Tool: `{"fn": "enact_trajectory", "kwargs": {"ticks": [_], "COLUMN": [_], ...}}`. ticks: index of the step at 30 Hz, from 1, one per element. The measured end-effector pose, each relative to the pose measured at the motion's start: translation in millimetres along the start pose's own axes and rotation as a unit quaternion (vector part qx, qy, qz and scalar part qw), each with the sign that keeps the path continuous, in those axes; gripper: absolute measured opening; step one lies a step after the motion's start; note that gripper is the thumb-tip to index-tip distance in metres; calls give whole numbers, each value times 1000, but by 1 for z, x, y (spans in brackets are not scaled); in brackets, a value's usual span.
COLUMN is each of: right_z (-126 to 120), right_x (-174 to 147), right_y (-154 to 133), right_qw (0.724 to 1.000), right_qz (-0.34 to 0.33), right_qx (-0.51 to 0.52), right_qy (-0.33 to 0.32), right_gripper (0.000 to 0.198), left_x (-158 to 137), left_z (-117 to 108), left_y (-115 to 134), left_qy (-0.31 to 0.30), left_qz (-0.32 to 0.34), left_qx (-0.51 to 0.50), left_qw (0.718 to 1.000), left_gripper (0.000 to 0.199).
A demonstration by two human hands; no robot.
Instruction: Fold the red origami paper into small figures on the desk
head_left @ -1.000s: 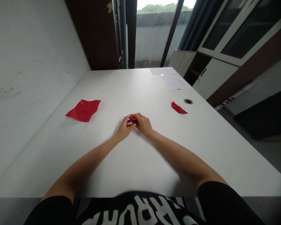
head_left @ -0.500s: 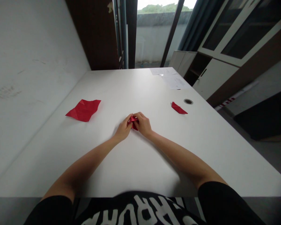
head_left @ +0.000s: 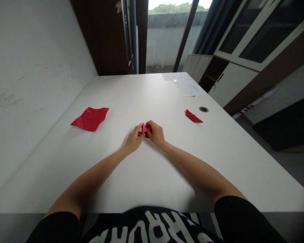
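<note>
Between my hands, at the middle of the white table, is a small folded piece of red paper (head_left: 146, 129). My left hand (head_left: 134, 137) grips its left side, fingers closed around the edge. On its right side my right hand (head_left: 155, 133) is closed on the same paper, thumb and fingers pinching it. Parts of the paper are hidden behind the fingers. To the left lies a creased, mostly unfolded red paper sheet (head_left: 91, 118). A narrow folded red paper shape (head_left: 193, 116) rests to the right, apart from my hands.
The white table (head_left: 152, 175) meets a wall (head_left: 35, 67) on its left. White printed sheets (head_left: 188, 87) lie at the far right corner, near a round cable hole (head_left: 204, 109). Cabinets (head_left: 233, 81) stand beyond the right edge.
The folded paper has shifted shape between my fingers: a flat red face now shows on top, and less of its lower part is visible. Both hands stay nearly in place.
</note>
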State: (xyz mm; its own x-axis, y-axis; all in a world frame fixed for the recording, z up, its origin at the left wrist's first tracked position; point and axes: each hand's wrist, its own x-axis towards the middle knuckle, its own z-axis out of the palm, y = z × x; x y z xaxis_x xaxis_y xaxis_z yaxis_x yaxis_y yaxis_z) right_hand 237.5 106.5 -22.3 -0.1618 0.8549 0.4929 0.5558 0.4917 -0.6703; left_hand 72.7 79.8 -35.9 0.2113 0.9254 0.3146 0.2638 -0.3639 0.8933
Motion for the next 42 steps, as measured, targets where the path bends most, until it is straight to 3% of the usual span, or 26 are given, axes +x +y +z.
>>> {"fn": "enact_trajectory", "kwargs": {"ticks": [9,16,18,23,27,30,33,37,42], "right_z": [2,1,-1,-2,-2,-1,1,1,-3], "right_x": [1,3,3,-2,-6,-6,-5,-2,1], "right_y": [6,12,10,-1,-6,-4,1,6,8], "right_qw": [986,955,955,974,975,964,946,924,929], "right_qz": [52,52,36,-16,-12,2,20,31,37], "right_qx": [153,271,270,184,178,222,283,346,341], "right_qy": [-42,-108,-117,-131,-136,-149,-159,-160,-141], "right_gripper": [31,38,39,43,40,32,30,32,29], "left_x": [3,11,12,10,9,10,12,13,12], "left_z": [-12,-13,-13,-15,-16,-15,-14,-17,-27], "left_y": [-2,-14,-12,-4,-2,-3,-7,-14,-15], "left_qy": [48,58,63,93,109,121,97,13,-38], "left_qz": [-11,-85,-89,-49,-57,-81,-104,-115,-87], "left_qx": [-20,-183,-185,-82,-94,-129,-180,-235,-249], "left_qw": [999,978,977,991,988,981,973,965,964], "left_gripper": [57,44,45,47,50,63,62,57,73]}}
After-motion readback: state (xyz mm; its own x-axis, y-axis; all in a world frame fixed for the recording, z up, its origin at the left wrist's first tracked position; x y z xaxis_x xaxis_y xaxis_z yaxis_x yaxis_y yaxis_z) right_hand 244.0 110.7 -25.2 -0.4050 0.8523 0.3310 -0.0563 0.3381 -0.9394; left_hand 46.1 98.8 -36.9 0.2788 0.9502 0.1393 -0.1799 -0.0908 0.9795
